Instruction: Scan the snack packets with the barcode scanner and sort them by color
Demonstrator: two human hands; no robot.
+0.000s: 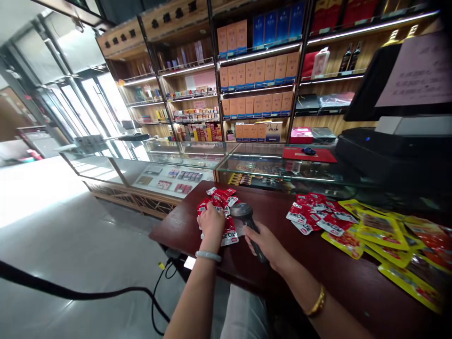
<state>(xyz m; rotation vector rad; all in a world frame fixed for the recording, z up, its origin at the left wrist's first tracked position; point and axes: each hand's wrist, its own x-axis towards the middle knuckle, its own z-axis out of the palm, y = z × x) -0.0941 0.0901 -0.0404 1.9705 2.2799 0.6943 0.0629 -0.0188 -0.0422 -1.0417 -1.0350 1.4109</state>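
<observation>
My right hand (263, 242) is wrapped round the handle of a dark barcode scanner (243, 212). The scanner's head points left, over the red packets near my other hand. My left hand (211, 220) is closed, with curled fingers, on a red snack packet in a small pile of red and white snack packets (229, 228). The back of the hand hides most of its fingertips. A second heap of red and white packets (318, 212) lies on the dark red table (275, 214), to the right of the scanner.
Yellow snack packets (383, 228) are heaped at the table's right end. Behind the table runs a glass display counter (261, 153), with a red mat (293, 154) and a mouse on top. A black terminal (395, 155) stands at right. A black cable (116, 293) crosses the left side.
</observation>
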